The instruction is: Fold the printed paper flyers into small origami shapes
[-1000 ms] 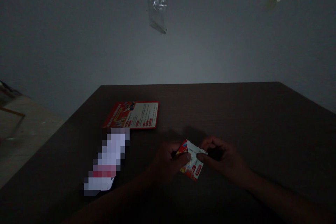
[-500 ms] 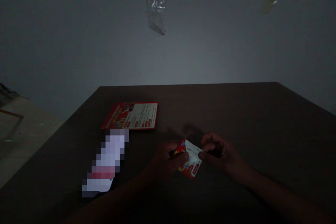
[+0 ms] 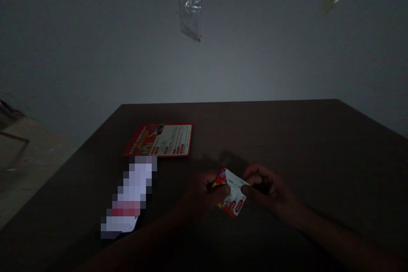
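Observation:
Between my two hands is a small folded paper (image 3: pixel 236 195), printed red and white, tilted with one corner pointing toward me. My left hand (image 3: pixel 204 191) grips its left side, thumb pressed flat on the printed face and fingers behind. At the right edge, my right hand (image 3: pixel 269 187) pinches it with thumb and curled fingers. Both hands are closed on the paper, over the dark table (image 3: pixel 264 131). The fingertips behind the paper are hidden.
A larger red and white printed sheet (image 3: pixel 175 138) lies on the table's left half. Nearer me is a long, bright, pixelated object (image 3: pixel 134 195), perhaps a phone. Behind the table stands a grey wall (image 3: pixel 223 63) with clear plastic (image 3: pixel 190 12) stuck to it.
My right hand has shifted very slightly along the paper's right edge, and that edge reaches a little farther right. My left hand keeps its grip.

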A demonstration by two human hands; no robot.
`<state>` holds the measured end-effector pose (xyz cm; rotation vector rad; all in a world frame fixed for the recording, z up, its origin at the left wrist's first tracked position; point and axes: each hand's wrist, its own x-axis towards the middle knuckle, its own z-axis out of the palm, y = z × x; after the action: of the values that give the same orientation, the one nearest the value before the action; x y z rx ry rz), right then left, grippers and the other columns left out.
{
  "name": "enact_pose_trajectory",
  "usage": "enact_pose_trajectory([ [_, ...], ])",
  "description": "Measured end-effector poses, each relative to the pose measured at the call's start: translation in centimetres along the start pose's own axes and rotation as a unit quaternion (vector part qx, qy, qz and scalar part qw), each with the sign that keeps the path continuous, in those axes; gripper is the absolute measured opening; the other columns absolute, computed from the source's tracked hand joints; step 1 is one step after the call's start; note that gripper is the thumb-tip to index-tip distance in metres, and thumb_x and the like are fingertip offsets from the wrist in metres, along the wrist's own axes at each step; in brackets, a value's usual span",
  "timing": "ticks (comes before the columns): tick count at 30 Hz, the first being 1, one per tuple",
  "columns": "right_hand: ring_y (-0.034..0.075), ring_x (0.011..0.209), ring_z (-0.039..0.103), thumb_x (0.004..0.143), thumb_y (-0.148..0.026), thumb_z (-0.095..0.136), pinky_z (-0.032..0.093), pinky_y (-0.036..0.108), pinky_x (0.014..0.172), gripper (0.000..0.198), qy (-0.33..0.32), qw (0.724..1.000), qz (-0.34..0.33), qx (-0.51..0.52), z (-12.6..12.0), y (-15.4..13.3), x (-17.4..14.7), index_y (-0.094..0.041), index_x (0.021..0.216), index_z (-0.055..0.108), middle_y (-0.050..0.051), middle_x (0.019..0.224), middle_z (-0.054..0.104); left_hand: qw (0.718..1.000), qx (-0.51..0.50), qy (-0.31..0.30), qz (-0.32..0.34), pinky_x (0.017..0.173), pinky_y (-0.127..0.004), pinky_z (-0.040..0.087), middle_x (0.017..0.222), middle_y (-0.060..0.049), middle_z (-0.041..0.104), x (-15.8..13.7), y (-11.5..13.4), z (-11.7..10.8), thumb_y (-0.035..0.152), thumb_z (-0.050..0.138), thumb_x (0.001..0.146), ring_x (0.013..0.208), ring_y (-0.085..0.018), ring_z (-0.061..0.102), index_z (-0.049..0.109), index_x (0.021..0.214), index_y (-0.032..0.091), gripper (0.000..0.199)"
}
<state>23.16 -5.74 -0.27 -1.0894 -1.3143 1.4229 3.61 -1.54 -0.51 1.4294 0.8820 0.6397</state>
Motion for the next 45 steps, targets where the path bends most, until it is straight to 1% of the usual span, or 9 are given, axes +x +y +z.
enact_pose_trajectory([
  [5, 0.010, 0.059, 0.061, 0.083, -0.030, 0.065, 0.049, 0.023, 0.057, 0.017, -0.009, 0.999, -0.009, 0.046, -0.03, 0.12, 0.02, -0.021, 0.091, 0.053, -0.002, 0.070, 0.067, 1.000, -0.003, -0.002, 0.008, 0.055, -0.021, 0.039, 0.066, -0.002, 0.059, 0.03, 0.44, 0.00, 0.030, 0.060, 0.075, 0.060, -0.012, 0.051, 0.066, 0.077, 0.010, 0.020],
  [9, 0.010, 0.061, 0.060, 0.085, -0.027, 0.062, 0.048, 0.022, 0.058, 0.017, -0.001, 0.999, -0.031, 0.031, -0.05, 0.41, 0.01, -0.021, 0.097, 0.052, -0.002, 0.070, 0.066, 1.000, -0.009, 0.003, 0.008, 0.055, -0.021, 0.039, 0.067, -0.002, 0.061, 0.14, 0.30, -0.10, 0.028, 0.060, 0.075, 0.059, -0.012, 0.052, 0.066, 0.077, 0.010, 0.019],
  [15, 0.009, 0.060, 0.058, 0.088, -0.026, 0.058, 0.045, 0.021, 0.057, 0.010, -0.014, 0.998, -0.041, 0.042, -0.06, 0.42, -0.13, -0.022, 0.093, 0.050, -0.003, 0.068, 0.064, 0.999, -0.036, 0.000, 0.001, 0.057, -0.022, 0.042, 0.071, -0.004, 0.065, 0.09, 0.38, -0.11, 0.028, 0.062, 0.075, 0.062, -0.013, 0.056, 0.067, 0.079, 0.011, 0.018],
  [22, 0.012, 0.067, 0.060, 0.093, -0.035, 0.048, 0.045, 0.026, 0.064, 0.017, -0.009, 0.997, -0.036, 0.066, -0.35, 0.35, -0.12, -0.023, 0.105, 0.046, -0.003, 0.067, 0.063, 0.998, -0.057, 0.005, 0.009, 0.057, -0.021, 0.044, 0.072, -0.003, 0.067, -0.01, 0.49, -0.16, 0.026, 0.062, 0.076, 0.063, -0.013, 0.059, 0.069, 0.080, 0.013, 0.016],
  [26, 0.010, 0.059, 0.056, 0.091, -0.035, 0.053, 0.042, 0.023, 0.058, 0.020, 0.002, 0.999, -0.035, 0.039, -0.35, 0.69, -0.24, -0.023, 0.105, 0.045, -0.005, 0.063, 0.061, 0.999, -0.052, 0.008, 0.005, 0.057, -0.022, 0.044, 0.071, -0.003, 0.067, -0.01, 0.39, -0.13, 0.027, 0.063, 0.075, 0.063, -0.014, 0.059, 0.070, 0.080, 0.012, 0.016],
  [31, 0.008, 0.052, 0.046, 0.090, -0.033, 0.055, 0.034, 0.019, 0.047, 0.014, 0.041, 0.998, -0.046, -0.017, 0.01, 0.66, -0.54, -0.023, 0.095, 0.045, -0.007, 0.059, 0.053, 0.999, -0.049, 0.003, -0.011, 0.058, -0.023, 0.045, 0.073, -0.005, 0.068, 0.12, 0.25, -0.02, 0.028, 0.065, 0.074, 0.064, -0.015, 0.060, 0.070, 0.080, 0.011, 0.019],
  [34, 0.008, 0.054, 0.046, 0.091, -0.032, 0.053, 0.034, 0.019, 0.048, 0.013, 0.039, 0.997, -0.061, -0.020, 0.11, 0.60, -0.66, -0.024, 0.097, 0.044, -0.006, 0.061, 0.052, 0.998, -0.065, 0.002, -0.016, 0.057, -0.021, 0.044, 0.070, -0.004, 0.068, 0.18, 0.21, -0.04, 0.028, 0.065, 0.073, 0.061, -0.013, 0.059, 0.070, 0.079, 0.011, 0.018],
  [40, 0.007, 0.053, 0.044, 0.092, -0.032, 0.052, 0.033, 0.020, 0.049, 0.015, 0.008, 0.998, -0.054, 0.014, 0.02, 0.82, -0.60, -0.025, 0.101, 0.043, -0.008, 0.059, 0.051, 0.994, -0.109, -0.010, -0.030, 0.056, -0.021, 0.044, 0.069, -0.004, 0.069, 0.12, 0.24, -0.20, 0.029, 0.067, 0.071, 0.060, -0.013, 0.060, 0.071, 0.078, 0.012, 0.019],
  [45, 0.007, 0.054, 0.046, 0.091, -0.030, 0.055, 0.033, 0.019, 0.049, 0.013, 0.010, 0.998, -0.050, 0.035, 0.16, 0.84, -0.51, -0.023, 0.098, 0.045, -0.007, 0.061, 0.051, 0.992, -0.123, -0.009, -0.042, 0.056, -0.022, 0.044, 0.068, -0.004, 0.070, 0.10, 0.26, -0.10, 0.029, 0.069, 0.068, 0.059, -0.014, 0.061, 0.072, 0.076, 0.012, 0.019],
])
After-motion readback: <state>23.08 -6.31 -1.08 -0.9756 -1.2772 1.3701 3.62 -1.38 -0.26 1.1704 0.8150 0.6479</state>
